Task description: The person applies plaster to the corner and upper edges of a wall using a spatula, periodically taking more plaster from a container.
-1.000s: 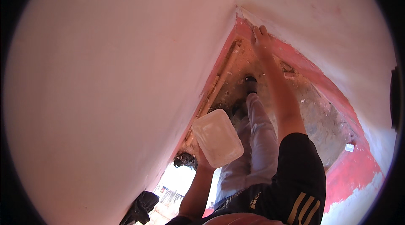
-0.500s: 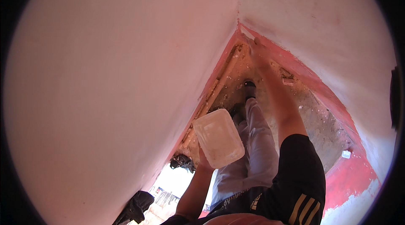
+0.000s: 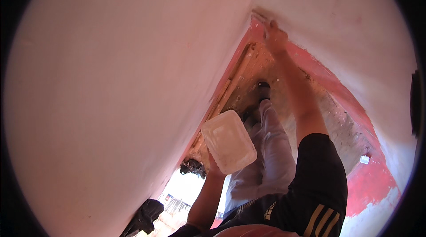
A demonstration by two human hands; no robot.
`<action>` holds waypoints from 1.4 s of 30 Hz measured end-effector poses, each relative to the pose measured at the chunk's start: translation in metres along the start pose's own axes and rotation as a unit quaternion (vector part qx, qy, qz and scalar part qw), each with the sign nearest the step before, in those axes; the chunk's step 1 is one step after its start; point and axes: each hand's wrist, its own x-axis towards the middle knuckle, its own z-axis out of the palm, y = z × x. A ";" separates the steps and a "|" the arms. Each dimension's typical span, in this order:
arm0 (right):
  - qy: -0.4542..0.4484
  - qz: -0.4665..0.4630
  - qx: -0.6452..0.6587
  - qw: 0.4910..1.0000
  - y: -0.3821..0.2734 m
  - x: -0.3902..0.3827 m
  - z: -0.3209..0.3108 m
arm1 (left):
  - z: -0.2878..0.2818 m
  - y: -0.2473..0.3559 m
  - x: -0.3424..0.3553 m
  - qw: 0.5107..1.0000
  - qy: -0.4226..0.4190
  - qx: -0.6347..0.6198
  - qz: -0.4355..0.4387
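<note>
My left hand (image 3: 215, 166) is closed on the edge of a pale rectangular plastic tub (image 3: 228, 141) with rounded corners and whitish smears on it. The tub is held out in front of my legs, close to the left wall. My right arm reaches far forward into the corner where two walls meet. There my right hand (image 3: 276, 35) is closed, slightly blurred, around a thin flat scraper (image 3: 260, 15) pressed to the right wall near the upper edge of its red band (image 3: 306, 57). Fingers hide most of the scraper.
A large pale wall (image 3: 115, 86) rises on the left, and another (image 3: 341, 28) on the right. Debris lies along the left wall's foot on the dirty floor (image 3: 328, 112). A black bag (image 3: 192, 167) and a small white object (image 3: 364, 159) lie farther back.
My right hand has moved up the right wall with the scraper, from within the red band to its upper edge. The left hand and tub have barely shifted.
</note>
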 end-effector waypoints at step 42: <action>0.081 0.048 0.059 0.994 0.019 -0.036 0.036 | -0.079 -0.032 0.028 0.988 0.068 -0.078 0.117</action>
